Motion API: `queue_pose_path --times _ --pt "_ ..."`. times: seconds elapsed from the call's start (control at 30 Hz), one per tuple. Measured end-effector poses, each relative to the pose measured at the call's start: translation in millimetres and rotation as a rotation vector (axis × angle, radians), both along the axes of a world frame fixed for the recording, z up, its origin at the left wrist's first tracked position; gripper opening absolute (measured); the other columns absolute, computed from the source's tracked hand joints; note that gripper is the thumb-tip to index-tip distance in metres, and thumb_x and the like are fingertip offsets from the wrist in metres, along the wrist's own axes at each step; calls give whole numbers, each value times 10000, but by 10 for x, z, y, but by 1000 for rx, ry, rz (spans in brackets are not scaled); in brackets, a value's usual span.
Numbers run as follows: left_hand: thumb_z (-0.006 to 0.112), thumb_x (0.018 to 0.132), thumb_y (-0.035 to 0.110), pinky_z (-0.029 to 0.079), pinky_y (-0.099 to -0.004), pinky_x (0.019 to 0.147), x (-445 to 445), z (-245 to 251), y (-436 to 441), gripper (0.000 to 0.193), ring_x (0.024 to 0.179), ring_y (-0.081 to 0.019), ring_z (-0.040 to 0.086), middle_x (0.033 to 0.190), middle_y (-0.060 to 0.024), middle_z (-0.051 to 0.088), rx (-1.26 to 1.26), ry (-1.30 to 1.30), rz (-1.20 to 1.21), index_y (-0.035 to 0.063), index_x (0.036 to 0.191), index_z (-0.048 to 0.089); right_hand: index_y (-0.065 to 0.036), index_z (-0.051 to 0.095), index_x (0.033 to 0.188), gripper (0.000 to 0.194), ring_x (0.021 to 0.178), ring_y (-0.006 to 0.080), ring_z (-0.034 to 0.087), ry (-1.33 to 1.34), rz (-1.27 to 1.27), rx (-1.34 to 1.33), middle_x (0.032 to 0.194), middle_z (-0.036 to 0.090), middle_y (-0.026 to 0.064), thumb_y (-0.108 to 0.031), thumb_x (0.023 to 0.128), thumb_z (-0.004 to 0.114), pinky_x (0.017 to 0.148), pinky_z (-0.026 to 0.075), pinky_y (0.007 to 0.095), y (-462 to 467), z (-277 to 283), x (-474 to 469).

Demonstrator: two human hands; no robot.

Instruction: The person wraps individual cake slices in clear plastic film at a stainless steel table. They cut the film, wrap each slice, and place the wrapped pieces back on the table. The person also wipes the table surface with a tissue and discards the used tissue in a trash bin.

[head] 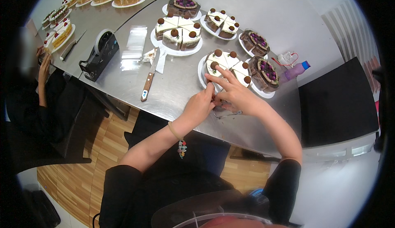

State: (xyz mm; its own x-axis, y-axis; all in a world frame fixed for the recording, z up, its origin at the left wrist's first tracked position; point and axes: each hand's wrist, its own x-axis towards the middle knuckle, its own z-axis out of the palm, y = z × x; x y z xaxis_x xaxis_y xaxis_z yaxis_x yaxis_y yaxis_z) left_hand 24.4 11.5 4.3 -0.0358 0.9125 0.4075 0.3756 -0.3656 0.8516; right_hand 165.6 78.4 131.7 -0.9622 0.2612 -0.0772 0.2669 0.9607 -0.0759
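Observation:
My left hand (200,103) is curled at the near side of a sliced cake (226,58) with white cream and round chocolate balls on top. My right hand (236,94) meets it there, two fingers spread above the cake's near edge. The fingertips of both hands come together low by the plate, and what lies between them is mostly hidden. A glossy clear plastic strip (230,114) shows just under my right hand. Left of the hands, a wooden-handled knife (148,84) rests on the steel table (123,86), its blade beside a white paper piece (161,62).
Clear film strips (134,47) lie beside a black tape dispenser (100,55). Another cream cake (178,33) and purple-topped chocolate cakes (264,73) stand close by. A purple bottle (294,71) is at the right. Another person's hand (44,64) is at far left, near strawberry cakes (60,35).

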Motion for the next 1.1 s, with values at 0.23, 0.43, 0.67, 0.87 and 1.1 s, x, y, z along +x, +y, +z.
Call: queue_pose_path --times 0.23,0.43,0.67,0.87,1.1 --pt "682 848 28 538 -438 687 2 -39 14 443 882 -388 682 914 -194 679 -20 51 -1 -31 1149 362 -64 725 959 285 1470 361 205 26 26 -1 1564 329 36 -72 682 789 1168 308 544 48 -53 -36" --pt "678 841 11 538 -438 702 -3 -16 7 400 923 -392 678 918 -194 685 -7 20 -16 -8 1084 361 -60 704 1002 333 1465 357 218 -6 12 43 1534 356 74 -70 681 795 1172 293 555 40 -69 -38" --pt "693 833 26 527 -442 697 9 -30 10 413 907 -398 673 901 -195 678 25 2 2 2 1079 362 -79 683 1041 374 1456 345 248 -58 -15 129 1533 353 75 -92 684 792 1184 275 549 -4 -70 -43" --pt "691 792 1 534 -496 654 5 -43 21 468 828 -435 657 906 -222 660 50 34 17 -8 1121 358 -145 688 1111 443 1448 327 270 -20 -7 243 1522 375 60 -145 683 802 1189 272 531 -32 -94 -20" --pt "709 830 63 532 -478 665 20 -69 33 458 843 -420 670 878 -215 679 43 -44 8 6 1116 356 -170 672 1171 524 1442 315 283 5 -23 233 1512 387 54 -141 666 809 1190 278 512 -27 -93 4"
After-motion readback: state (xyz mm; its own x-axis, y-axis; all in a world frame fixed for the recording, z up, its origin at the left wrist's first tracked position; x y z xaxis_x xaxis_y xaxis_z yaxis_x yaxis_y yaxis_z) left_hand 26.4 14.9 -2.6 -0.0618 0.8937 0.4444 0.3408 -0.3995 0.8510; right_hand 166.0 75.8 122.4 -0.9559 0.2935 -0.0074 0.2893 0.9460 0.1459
